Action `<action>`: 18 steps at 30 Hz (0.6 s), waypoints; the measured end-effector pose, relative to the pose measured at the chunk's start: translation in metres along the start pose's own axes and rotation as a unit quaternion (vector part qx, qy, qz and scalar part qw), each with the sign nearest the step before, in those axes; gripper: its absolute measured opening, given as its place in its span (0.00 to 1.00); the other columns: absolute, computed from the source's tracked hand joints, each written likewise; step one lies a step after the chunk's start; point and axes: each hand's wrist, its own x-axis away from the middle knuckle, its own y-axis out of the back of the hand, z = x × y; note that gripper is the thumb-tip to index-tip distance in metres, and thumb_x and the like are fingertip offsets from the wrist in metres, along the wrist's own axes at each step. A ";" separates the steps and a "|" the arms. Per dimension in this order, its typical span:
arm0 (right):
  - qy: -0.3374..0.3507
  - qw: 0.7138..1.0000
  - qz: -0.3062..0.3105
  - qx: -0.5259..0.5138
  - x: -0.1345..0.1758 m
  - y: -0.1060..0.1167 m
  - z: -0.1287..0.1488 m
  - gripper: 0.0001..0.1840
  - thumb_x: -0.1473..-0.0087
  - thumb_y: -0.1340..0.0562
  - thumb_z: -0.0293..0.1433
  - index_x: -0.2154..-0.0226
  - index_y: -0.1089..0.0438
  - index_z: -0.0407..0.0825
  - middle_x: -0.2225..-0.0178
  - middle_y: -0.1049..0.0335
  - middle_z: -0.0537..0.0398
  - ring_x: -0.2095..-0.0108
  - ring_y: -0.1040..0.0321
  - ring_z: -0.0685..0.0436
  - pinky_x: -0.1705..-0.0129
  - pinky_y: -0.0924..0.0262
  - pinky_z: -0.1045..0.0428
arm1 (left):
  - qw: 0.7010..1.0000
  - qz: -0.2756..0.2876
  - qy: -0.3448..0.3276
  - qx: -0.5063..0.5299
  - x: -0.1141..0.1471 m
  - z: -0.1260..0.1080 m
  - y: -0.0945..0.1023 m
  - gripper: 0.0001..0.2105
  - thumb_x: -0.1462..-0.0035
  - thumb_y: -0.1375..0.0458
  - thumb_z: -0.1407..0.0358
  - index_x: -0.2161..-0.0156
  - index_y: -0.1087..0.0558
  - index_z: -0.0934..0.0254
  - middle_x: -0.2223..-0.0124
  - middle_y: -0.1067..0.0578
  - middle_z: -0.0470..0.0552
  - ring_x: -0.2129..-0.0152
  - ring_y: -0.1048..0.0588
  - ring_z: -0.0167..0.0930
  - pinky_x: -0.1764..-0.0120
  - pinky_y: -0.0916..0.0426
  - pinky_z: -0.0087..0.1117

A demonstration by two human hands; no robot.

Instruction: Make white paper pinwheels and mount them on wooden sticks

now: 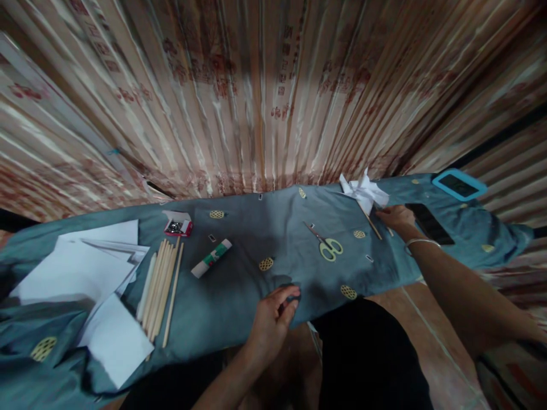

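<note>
Slantwise, paper pinwheels [364, 191], apparently two, sticks [374, 225] pointing rightward, nearward

Black legwear [370, 356], silvery bangle [422, 240] (thin)

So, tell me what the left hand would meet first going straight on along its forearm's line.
Most likely the scissors; only cloth shows between them and the left hand, though its height is hard to judge, so it might pass over.

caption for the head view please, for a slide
Right hand at white paper pinwheels on a patterned cloth, green-handled scissors lying between it and the left hand.
</note>
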 end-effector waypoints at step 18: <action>0.271 0.899 -0.018 -0.344 0.183 0.015 0.184 0.17 0.46 0.42 0.42 0.61 0.24 0.50 0.58 0.21 0.48 0.62 0.25 0.39 0.56 0.33 0.45 | 0.991 -0.122 -0.047 0.007 0.006 -0.004 0.040 0.10 0.42 0.43 0.66 0.59 0.21 0.64 0.62 0.20 0.52 0.67 0.25 0.31 0.61 0.31 0.30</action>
